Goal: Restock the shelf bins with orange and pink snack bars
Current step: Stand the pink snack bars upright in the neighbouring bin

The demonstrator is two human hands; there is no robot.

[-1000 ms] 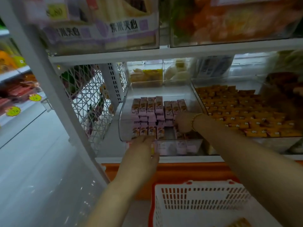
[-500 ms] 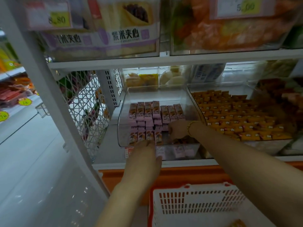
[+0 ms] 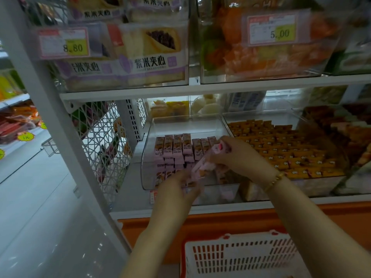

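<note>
A clear shelf bin (image 3: 147, 157) on the lower shelf holds rows of pink snack bars (image 3: 174, 145). To its right a second clear bin (image 3: 321, 185) is packed with orange snack bars (image 3: 281, 149). My right hand (image 3: 234, 155) and my left hand (image 3: 178, 189) together hold a tilted bunch of pink bars (image 3: 202, 167) above the front of the pink bin; the right grips its upper end, the left its lower end. My left fingers are partly blurred.
A white and red plastic basket (image 3: 236, 255) sits below my arms before the orange shelf base (image 3: 220, 219). Above, bins of bread packs (image 3: 128, 63) and orange snacks (image 3: 261, 49) carry price tags. A white lattice panel (image 3: 100, 141) bounds the shelf's left side.
Both hands were down among the pink bars in the bin; now they have lifted a bunch of pink bars up above the bin's front. The view has moved closer.
</note>
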